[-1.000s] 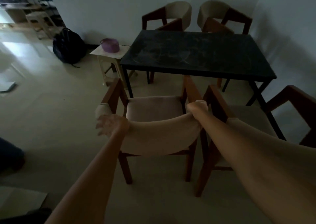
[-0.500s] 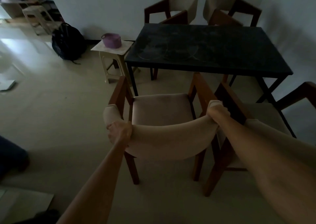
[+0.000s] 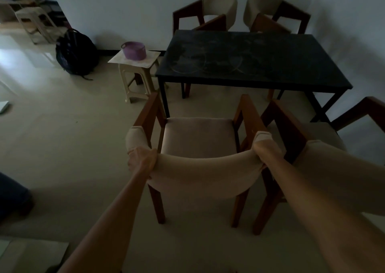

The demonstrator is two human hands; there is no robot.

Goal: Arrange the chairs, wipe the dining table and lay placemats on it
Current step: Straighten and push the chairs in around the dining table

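Wooden-framed and beige-cushioned, the near chair [image 3: 200, 147] faces twelve o'clock toward the dining table [image 3: 254, 62], its seat just short of the near edge. The left hand [image 3: 143, 160] and right hand [image 3: 264, 149] each curl over an end of its curved backrest. Four chairs show (two beyond the table at twelve o'clock, another [image 3: 291, 131] just beside at three), plus one table, its long axis running nine to three.

Purple tub [image 3: 133, 50] on stool [image 3: 136, 75] — backpack [image 3: 76, 52] beside
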